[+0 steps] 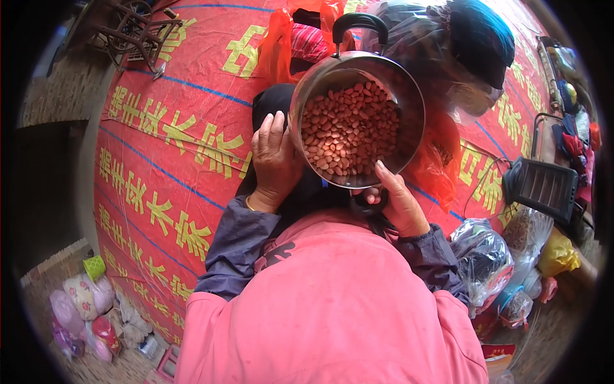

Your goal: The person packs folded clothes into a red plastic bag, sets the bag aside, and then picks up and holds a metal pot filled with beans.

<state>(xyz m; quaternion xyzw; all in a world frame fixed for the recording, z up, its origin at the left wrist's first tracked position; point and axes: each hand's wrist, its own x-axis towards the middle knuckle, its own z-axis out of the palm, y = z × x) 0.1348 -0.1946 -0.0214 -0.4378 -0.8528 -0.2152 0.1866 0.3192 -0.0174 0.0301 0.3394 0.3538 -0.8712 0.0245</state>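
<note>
A steel pot rests on my lap, tipped toward me, with many reddish-brown shelled peanuts heaped inside. One black loop handle points away from me; the opposite one is on my side. My right hand grips that near handle, its thumb up against the rim. My left hand lies along the pot's left side with fingers stretched out and close together. Whether its palm presses on the wall or only rests on my dark-clad knee is hard to tell.
Red plastic bags lie by the pot, with a bulky clear bag of dark and teal material beyond. Red sheeting with yellow characters covers the floor. Right: a black heater-like panel and filled bags. A brown chair stands far left.
</note>
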